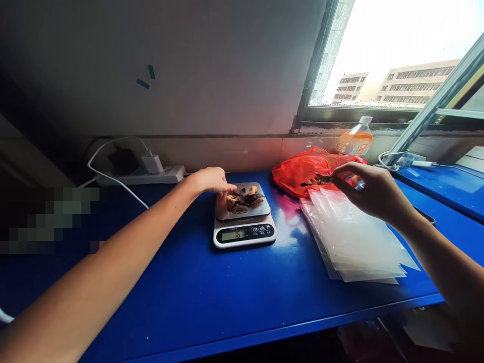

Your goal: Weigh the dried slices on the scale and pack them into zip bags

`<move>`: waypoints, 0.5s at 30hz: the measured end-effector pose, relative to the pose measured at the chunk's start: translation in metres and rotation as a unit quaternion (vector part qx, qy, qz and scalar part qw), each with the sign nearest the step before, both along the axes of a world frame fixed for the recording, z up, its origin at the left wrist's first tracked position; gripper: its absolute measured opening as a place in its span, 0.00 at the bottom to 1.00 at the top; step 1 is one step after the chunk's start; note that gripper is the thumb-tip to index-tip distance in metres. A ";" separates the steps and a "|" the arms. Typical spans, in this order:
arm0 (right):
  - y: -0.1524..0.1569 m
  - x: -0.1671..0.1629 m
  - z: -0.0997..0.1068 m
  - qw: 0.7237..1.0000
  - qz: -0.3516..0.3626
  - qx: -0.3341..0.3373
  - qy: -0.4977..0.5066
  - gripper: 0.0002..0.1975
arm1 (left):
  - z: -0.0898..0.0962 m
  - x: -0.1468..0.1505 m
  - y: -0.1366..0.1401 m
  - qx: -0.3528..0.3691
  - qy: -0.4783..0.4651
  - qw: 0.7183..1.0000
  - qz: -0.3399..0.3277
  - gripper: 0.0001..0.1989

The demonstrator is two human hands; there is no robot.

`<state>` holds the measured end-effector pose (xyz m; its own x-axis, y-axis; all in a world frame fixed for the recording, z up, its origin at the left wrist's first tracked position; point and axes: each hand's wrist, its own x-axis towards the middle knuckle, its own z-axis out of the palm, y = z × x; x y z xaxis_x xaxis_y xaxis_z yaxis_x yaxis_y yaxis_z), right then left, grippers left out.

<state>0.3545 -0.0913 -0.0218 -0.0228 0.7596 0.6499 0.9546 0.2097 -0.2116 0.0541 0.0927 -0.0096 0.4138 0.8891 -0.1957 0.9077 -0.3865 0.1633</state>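
Note:
A white kitchen scale [245, 236] with a metal pan stands on the blue table, its display appearing to read 167 or 16.7. Several dried, dark brown and tan pieces [245, 199], perhaps mushroom, lie heaped on the pan. My left hand [215, 180] is over the pan's left back edge, fingers curled and tips at the heap; whether they grip anything is hidden. Between the thumb and fingers of my right hand [363, 189] is a thin dark dried piece [323, 177], held above the mouth of a red plastic bag [298, 171]. More dark pieces show inside that bag.
Clear plastic bags [351, 242] lie stacked under my right hand. An orange drink bottle [355, 138] stands behind the red bag. A power strip [166, 175] with a white charger and cable runs along the wall. Metal framing [427, 101] slants at right.

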 end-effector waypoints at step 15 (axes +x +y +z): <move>-0.008 0.003 -0.005 1.000 0.002 -0.008 0.023 0.01 | -0.018 -0.020 0.008 0.093 -0.096 0.991 -0.009 0.19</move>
